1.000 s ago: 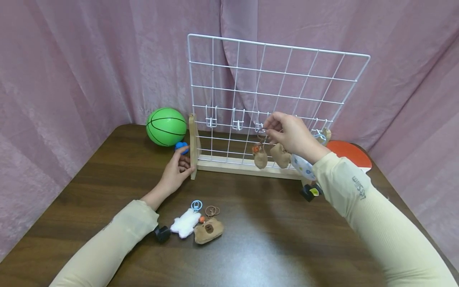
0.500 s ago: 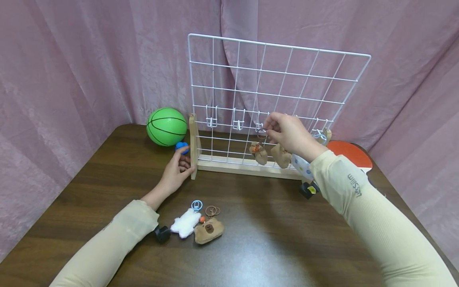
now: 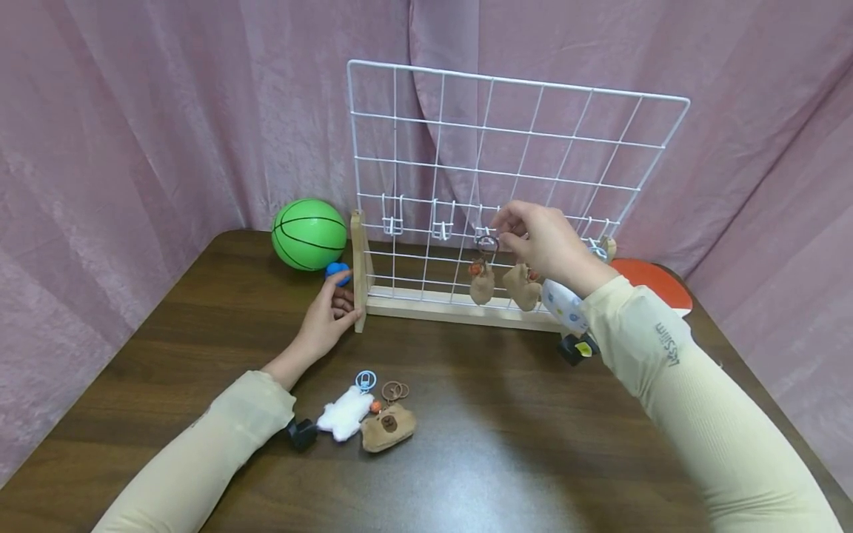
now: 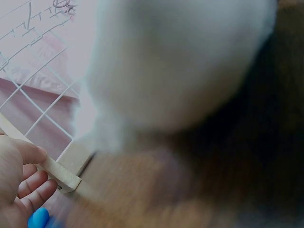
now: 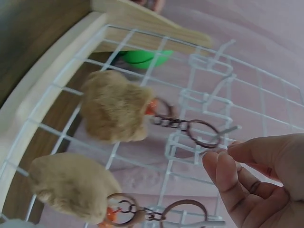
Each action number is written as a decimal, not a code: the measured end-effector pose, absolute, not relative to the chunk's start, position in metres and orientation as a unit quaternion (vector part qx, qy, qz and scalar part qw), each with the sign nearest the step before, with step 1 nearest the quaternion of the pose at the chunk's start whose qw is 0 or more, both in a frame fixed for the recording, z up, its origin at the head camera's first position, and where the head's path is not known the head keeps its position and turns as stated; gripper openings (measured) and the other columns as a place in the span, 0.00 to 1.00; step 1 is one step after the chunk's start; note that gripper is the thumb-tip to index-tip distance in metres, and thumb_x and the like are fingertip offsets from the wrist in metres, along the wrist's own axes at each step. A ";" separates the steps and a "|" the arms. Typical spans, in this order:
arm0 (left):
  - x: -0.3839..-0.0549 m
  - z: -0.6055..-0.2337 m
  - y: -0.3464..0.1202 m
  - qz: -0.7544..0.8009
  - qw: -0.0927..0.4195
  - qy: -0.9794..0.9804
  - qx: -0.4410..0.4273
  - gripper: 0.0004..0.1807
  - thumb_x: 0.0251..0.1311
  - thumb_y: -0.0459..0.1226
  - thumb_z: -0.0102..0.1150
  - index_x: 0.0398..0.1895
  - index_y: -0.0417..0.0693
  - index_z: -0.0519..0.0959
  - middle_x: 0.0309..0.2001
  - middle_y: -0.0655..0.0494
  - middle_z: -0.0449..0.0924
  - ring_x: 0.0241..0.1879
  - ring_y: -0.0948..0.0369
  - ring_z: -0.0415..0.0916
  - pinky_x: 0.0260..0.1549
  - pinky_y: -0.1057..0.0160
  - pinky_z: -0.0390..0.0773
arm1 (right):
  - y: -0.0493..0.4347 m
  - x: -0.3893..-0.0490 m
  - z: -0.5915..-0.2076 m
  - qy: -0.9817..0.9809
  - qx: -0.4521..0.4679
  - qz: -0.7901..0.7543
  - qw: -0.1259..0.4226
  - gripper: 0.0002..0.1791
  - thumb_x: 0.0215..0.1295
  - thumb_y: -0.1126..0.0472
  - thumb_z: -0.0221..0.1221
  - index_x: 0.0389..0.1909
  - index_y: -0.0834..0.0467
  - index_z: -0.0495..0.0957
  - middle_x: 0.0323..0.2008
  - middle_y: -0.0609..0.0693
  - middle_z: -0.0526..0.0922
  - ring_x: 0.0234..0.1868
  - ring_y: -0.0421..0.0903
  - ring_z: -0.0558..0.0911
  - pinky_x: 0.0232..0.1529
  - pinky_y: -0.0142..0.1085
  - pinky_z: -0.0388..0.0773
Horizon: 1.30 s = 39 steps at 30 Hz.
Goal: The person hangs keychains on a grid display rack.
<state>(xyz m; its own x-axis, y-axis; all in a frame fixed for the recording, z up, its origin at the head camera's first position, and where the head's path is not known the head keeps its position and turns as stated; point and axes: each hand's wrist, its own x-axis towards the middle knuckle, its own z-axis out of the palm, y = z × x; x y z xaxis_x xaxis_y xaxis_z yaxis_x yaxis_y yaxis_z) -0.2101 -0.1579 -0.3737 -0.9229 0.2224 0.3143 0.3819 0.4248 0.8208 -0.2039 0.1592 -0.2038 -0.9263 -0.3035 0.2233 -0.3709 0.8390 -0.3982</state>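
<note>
Tan plush keychain (image 5: 116, 107) hangs before rack (image 3: 493, 77), its ring (image 5: 189, 132) apparently over white prong (image 5: 232, 130). My right hand (image 3: 543, 240): thumb and forefinger parted, pinching nothing, just beside ring; contact unclear. Best: check ring sits past prong tip, withdraw without snagging. Left hand (image 3: 322, 320): fingers relaxed, thumb touching wooden post (image 3: 360, 259); should steady rack.

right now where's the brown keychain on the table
In the head view, the brown keychain lies below and left of centre, immediately right of the white keychain.
</note>
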 end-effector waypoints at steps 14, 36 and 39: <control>-0.233 -0.406 -0.165 -0.517 0.077 -0.835 -0.171 0.39 0.59 0.25 0.60 0.72 0.44 0.54 0.47 0.36 0.72 0.42 0.48 0.75 0.37 0.75 0.75 | 0.166 -0.179 -0.208 -0.920 0.169 0.322 0.144 0.11 0.67 0.63 0.57 0.48 0.58 0.78 0.39 0.54 0.84 0.37 0.47 0.81 0.36 0.25 0.73; -0.232 -0.404 -0.165 -0.519 0.079 -0.833 -0.177 0.38 0.59 0.24 0.59 0.71 0.43 0.55 0.46 0.36 0.72 0.41 0.48 0.75 0.36 0.76 0.75 | 0.147 -0.141 -0.242 -0.863 0.236 0.398 0.203 0.10 0.64 0.66 0.59 0.46 0.61 0.79 0.35 0.54 0.85 0.28 0.35 0.76 0.28 0.24 0.75; -0.233 -0.405 -0.166 -0.520 0.080 -0.832 -0.177 0.38 0.59 0.24 0.59 0.71 0.44 0.55 0.46 0.36 0.72 0.41 0.48 0.75 0.36 0.76 0.75 | 0.143 -0.139 -0.248 -0.859 0.243 0.407 0.196 0.10 0.63 0.67 0.60 0.46 0.62 0.79 0.35 0.54 0.85 0.28 0.35 0.77 0.28 0.25 0.75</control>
